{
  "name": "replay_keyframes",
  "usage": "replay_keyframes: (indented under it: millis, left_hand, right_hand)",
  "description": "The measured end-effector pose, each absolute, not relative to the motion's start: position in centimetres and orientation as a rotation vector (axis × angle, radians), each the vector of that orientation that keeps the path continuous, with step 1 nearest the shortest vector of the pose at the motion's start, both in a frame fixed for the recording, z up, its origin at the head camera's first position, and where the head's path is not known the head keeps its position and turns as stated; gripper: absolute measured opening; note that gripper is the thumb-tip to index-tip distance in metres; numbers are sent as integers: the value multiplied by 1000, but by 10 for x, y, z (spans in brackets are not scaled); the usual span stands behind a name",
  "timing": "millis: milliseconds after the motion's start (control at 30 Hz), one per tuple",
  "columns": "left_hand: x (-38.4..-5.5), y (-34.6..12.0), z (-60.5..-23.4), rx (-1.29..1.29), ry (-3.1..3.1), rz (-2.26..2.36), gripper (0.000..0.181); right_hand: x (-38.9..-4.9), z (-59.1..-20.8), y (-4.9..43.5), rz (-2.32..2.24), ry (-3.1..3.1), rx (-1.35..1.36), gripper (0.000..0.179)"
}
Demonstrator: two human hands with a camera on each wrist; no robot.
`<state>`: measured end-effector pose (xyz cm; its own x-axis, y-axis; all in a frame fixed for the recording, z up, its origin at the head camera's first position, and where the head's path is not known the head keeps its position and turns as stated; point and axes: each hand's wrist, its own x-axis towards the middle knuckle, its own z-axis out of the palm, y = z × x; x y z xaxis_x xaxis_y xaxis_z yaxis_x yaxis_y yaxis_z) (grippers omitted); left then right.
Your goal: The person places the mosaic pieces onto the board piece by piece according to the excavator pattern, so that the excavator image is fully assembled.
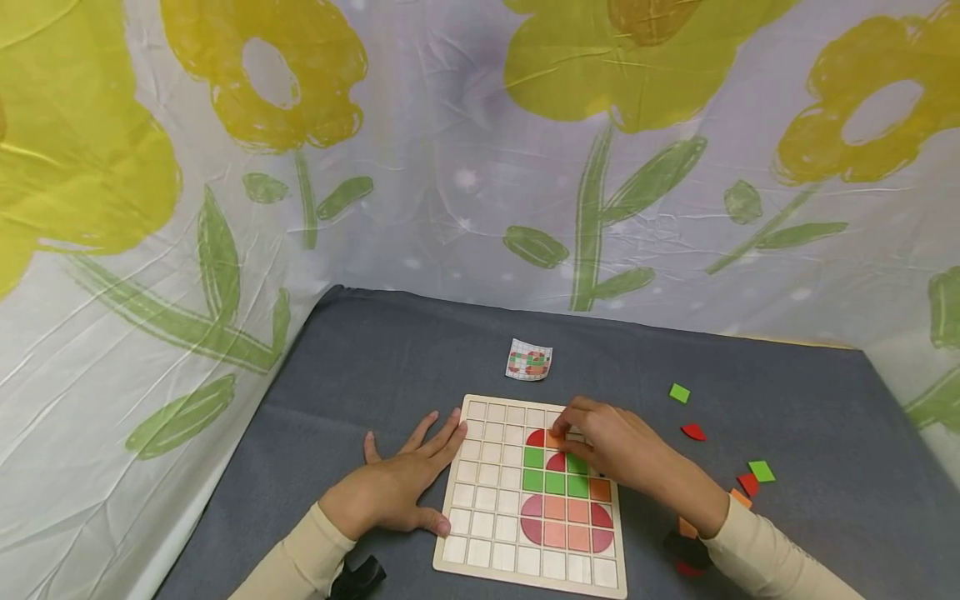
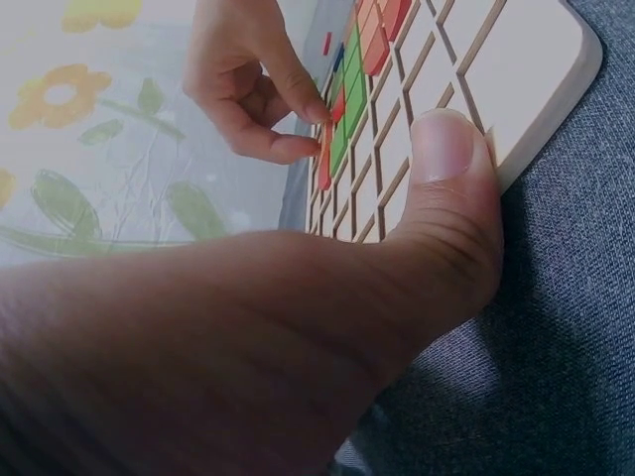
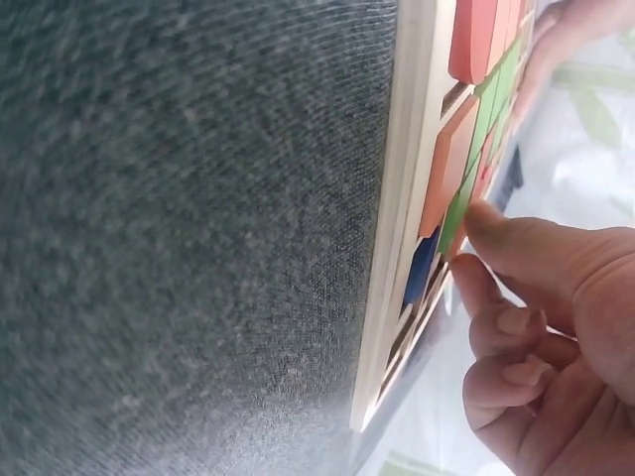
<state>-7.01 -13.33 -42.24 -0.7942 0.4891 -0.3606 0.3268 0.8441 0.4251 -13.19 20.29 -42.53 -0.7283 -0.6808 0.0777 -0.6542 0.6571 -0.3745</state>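
A pale wooden grid board (image 1: 480, 500) lies on the cloth, partly filled with green, red, orange, salmon and pink tiles. My left hand (image 1: 408, 487), fingers spread, rests against the board's left edge; in the left wrist view its thumb (image 2: 446, 164) presses on the rim. Over the board's upper right, my right hand (image 1: 618, 442) pinches an orange tile (image 1: 553, 441) between thumb and index finger, beside a red quarter-round tile (image 1: 536, 437). The right wrist view shows a blue tile (image 3: 422, 266) near the board's edge. Part of the upper right grid is hidden under the right hand.
A small printed pattern card (image 1: 528, 360) lies behind the board. To the right are loose tiles, among them a green square (image 1: 679, 392), a red quarter-round (image 1: 693, 432) and another green square (image 1: 761, 471). Some pieces sit partly under the right forearm. A flowered curtain (image 1: 450, 167) hangs behind.
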Motion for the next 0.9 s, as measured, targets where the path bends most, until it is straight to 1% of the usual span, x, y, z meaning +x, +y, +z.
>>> replay_keyframes:
  millis: [167, 367, 533, 667, 900]
  left_hand:
    - [-70, -133, -423, 597, 2557, 476, 125]
    - [-70, -133, -423, 592, 2556, 462, 125]
    - [-70, -133, -423, 590, 2552, 469, 125]
    - [-70, -133, -423, 593, 2550, 471, 125]
    - [-71, -134, -422, 589, 2540, 459, 124]
  right_hand:
    - [-131, -422, 207, -580, 2806, -1105, 13]
    - [-133, -417, 226, -566, 2894, -1017, 18]
    - [-135, -417, 254, -528, 2976, -980, 18]
    - [-134, -417, 282, -476, 3008, -855, 19]
    - [-128, -418, 329, -379, 3044, -645, 27]
